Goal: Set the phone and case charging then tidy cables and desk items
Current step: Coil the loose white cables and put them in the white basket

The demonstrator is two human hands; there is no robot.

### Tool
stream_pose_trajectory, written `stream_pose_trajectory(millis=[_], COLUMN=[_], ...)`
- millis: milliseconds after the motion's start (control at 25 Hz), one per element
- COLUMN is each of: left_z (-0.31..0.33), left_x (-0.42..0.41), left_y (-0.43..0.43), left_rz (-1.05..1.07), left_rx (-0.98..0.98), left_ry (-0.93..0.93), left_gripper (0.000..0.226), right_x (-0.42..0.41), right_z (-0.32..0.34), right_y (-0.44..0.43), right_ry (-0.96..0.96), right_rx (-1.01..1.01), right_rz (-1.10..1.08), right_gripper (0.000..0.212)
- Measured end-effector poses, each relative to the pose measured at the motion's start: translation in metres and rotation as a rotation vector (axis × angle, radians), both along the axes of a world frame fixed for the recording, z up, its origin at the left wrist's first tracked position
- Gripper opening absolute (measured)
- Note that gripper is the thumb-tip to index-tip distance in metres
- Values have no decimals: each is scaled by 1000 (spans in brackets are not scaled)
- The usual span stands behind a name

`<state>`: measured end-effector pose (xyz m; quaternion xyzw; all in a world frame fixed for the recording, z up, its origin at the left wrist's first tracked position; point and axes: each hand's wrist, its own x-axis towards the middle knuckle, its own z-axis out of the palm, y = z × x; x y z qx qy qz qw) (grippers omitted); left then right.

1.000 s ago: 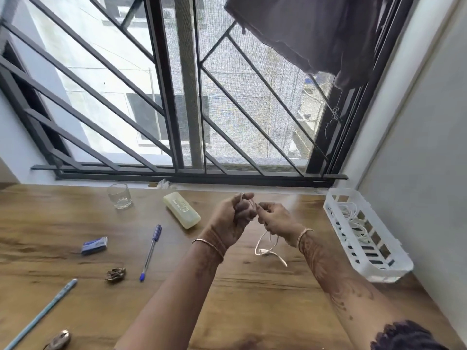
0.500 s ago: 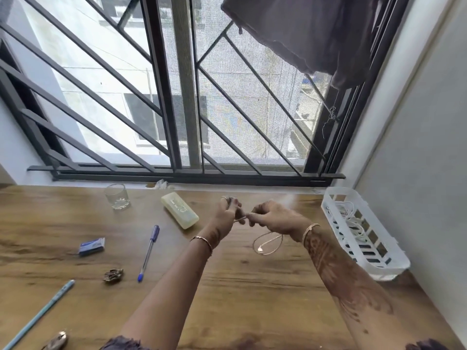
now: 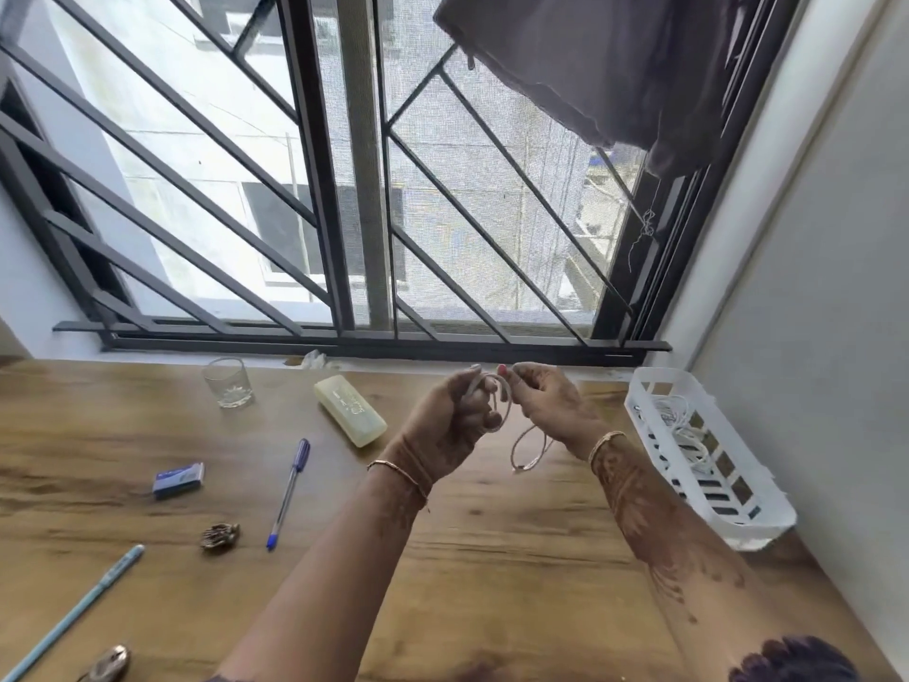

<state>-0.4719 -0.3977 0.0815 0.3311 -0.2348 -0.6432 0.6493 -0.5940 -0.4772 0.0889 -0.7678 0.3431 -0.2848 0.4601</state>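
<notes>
Both hands are raised over the middle of the wooden desk [image 3: 492,558], working a thin white cable [image 3: 522,447]. My left hand [image 3: 450,425] is closed around a coil of it. My right hand [image 3: 551,401] pinches the cable beside the left, and a loose loop with a plug end hangs below the right hand. A white slotted basket [image 3: 767,521] at the desk's right edge holds more white cable [image 3: 681,413]. A pale yellow case [image 3: 350,410] lies left of my hands. No phone is in view.
On the desk's left lie a blue pen [image 3: 289,492], a small blue box [image 3: 178,479], a brown hair clip [image 3: 220,535], a light blue pencil [image 3: 74,610], and a metallic object [image 3: 109,662] at the bottom edge. An empty glass [image 3: 228,382] stands by the barred window. The wall is to the right.
The hands have kept winding the cable: the coil around the left hand has grown, the hanging loop is shorter, and the view has shifted slightly.
</notes>
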Motion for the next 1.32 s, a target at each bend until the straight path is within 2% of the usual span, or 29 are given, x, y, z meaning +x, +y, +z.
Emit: stream_pose_trajectory(millis=[160,200,280,360,440,560,680,720,840,920,1000,1080,1160,1240,1320], left_z=[11,13,13,5,-8,-22,-30,-34,-37,-36,-33,-28,-23,-19,-15], left_x=[4,6,10,13,12,8,7,8,6,4,1,2,7,13,12], left_y=[-10,-13,-18,-23,-24,-18,-11,-9,-4,-4,-4,-1,3,5,2], left_rz=[152,206,326,400,413,337,225,166,37,5,-34,-56,-61,-70,-49], left_rx=[-95,-101,-92,-61,-40,-3,88,118,155,179,170,147,144,156,121], left_ry=[325,351,273,43,-278,-747,-1258,-1322,-1273,-1322,-1258,-1024,-676,-386,-186], left_gripper=[40,38,36,35,32,23,29,30,25,30,38,48,54,54,51], right_x=[0,0,0,1,-1,-4,-7,-8,-14,-15,-13,-11,-12,-13,-10], right_z=[-27,-32,-34,-26,-17,-11,-7,-5,4,10,14,15,11,3,-10], right_y=[13,18,30,36,37,32,24,22,14,8,3,-2,-6,-4,6], right_ry=[41,66,90,135,227,317,367,402,542,592,606,599,520,372,285], right_rx=[91,134,237,293,297,267,182,159,76,-7,-143,-266,-342,-295,-215], right_rz=[42,86,202,292,334,363,370,380,374,352,297,223,116,44,26], right_gripper=[29,27,23,20,16,14,14,15,20,19,15,10,16,23,26])
